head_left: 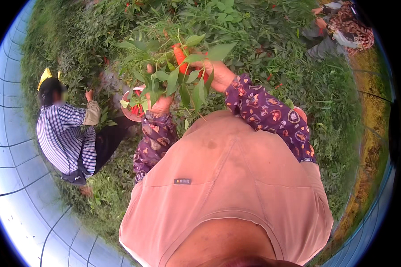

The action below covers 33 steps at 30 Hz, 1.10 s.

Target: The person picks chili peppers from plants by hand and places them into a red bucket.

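A leafy chili pepper branch (173, 80) is held up in front of my chest, with a large red chili pepper (180, 58) hanging among its green leaves. My left hand (160, 103) is closed on the branch from the lower left, its fingers partly covered by leaves. From the right, my right hand (217, 76) reaches into the same foliage, fingers bent around another red chili pepper (203, 74) that leaves partly hide. Purple patterned sleeves cover both my forearms.
Beside my left forearm is a bucket (125, 111) holding red peppers. A person in a striped shirt (67, 133) crouches at left; another person (345, 29) works at the far upper right. Dense pepper plants (272, 58) surround me, with a dry straw-coloured strip (372, 133) along the right.
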### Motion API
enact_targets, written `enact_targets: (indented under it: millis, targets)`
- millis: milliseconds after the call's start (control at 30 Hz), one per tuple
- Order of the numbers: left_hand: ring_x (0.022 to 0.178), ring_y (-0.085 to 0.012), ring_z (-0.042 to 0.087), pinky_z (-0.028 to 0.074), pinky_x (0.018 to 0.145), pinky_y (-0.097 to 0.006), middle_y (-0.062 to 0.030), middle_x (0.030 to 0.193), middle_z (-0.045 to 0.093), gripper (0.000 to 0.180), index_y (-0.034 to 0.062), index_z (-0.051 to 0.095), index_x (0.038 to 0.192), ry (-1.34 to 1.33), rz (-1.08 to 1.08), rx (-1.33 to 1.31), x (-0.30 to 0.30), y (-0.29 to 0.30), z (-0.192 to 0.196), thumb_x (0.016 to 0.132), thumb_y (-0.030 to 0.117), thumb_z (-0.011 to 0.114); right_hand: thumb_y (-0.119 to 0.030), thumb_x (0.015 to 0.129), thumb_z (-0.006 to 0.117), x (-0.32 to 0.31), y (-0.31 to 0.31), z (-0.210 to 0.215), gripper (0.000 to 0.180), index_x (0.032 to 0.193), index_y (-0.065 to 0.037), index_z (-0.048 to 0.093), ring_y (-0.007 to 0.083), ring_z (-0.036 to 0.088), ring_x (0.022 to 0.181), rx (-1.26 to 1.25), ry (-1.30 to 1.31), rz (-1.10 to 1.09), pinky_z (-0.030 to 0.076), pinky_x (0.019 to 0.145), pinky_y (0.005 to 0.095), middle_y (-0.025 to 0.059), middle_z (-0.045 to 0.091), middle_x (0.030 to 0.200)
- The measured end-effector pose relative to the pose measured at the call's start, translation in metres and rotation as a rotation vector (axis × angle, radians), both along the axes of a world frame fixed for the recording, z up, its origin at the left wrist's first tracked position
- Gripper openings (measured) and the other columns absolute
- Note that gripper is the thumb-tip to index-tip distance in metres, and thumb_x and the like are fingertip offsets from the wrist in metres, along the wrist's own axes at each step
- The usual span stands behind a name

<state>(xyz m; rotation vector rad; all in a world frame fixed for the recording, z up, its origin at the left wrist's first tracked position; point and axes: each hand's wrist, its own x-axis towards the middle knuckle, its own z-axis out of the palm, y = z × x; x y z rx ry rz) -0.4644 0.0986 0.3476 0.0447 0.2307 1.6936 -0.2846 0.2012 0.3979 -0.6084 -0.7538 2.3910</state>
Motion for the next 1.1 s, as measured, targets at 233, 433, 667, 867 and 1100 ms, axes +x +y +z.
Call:
enact_targets:
  millis: [233, 433, 667, 867, 1100]
  targets:
    - [0.105, -0.02, 0.06, 0.053, 0.088, -0.04, -0.0072, 0.119, 0.062, 0.035, 0.0077, 0.054, 0.129, 0.087, -0.232, -0.279, -0.011, -0.005, -0.059, 0.097, 0.024, 0.056, -0.015, 0.081, 0.077, 0.009, 0.021, -0.013, 0.033, 0.109, -0.001, 0.066, 0.0072, 0.06, 0.084, 0.37, -0.393, -0.15, 0.048, 0.079, 0.0239, 0.0002, 0.067, 0.096]
    - [0.113, -0.0189, 0.057, 0.047, 0.097, -0.034, -0.0093, 0.126, 0.059, 0.056, 0.0015, 0.051, 0.133, 0.732, -0.183, -0.318, 0.001, 0.0, -0.013, 0.085, 0.017, 0.074, -0.018, 0.082, 0.075, 0.022, 0.026, -0.002, 0.034, 0.11, -0.001, 0.066, 0.0081, 0.062, 0.083, 0.406, -0.463, -0.05, 0.049, 0.075, 0.0237, 0.0024, 0.067, 0.097]
    - [0.102, -0.0234, 0.058, 0.046, 0.088, -0.036, -0.011, 0.109, 0.064, 0.053, 0.0047, 0.061, 0.121, 1.754, -0.113, -0.081, -0.043, 0.015, -0.013, 0.075, 0.022, 0.081, -0.019, 0.083, 0.071, 0.025, 0.029, -0.014, 0.033, 0.109, 0.001, 0.065, 0.0096, 0.063, 0.081, 0.437, -0.412, 0.042, 0.052, 0.074, 0.0243, 0.0049, 0.068, 0.096]
    - [0.116, -0.0313, 0.052, 0.039, 0.101, -0.04, -0.0148, 0.128, 0.056, 0.064, 0.0062, 0.054, 0.131, 2.139, -0.028, -0.197, -0.06, 0.012, 0.0, 0.073, 0.021, 0.077, -0.024, 0.079, 0.074, 0.035, 0.027, -0.015, 0.028, 0.098, -0.004, 0.069, 0.007, 0.057, 0.072, 0.45, -0.459, 0.035, 0.045, 0.069, 0.0229, 0.0004, 0.066, 0.084]
    - [0.139, -0.029, 0.034, 0.023, 0.117, -0.042, -0.0177, 0.147, 0.039, 0.086, -0.001, 0.032, 0.145, 1.46, 0.033, 0.043, -0.049, 0.033, 0.025, 0.075, 0.022, 0.074, -0.026, 0.079, 0.074, 0.033, 0.025, -0.015, 0.027, 0.095, -0.005, 0.07, 0.0074, 0.053, 0.07, 0.525, -0.487, 0.193, 0.041, 0.067, 0.0237, -0.0002, 0.065, 0.077]
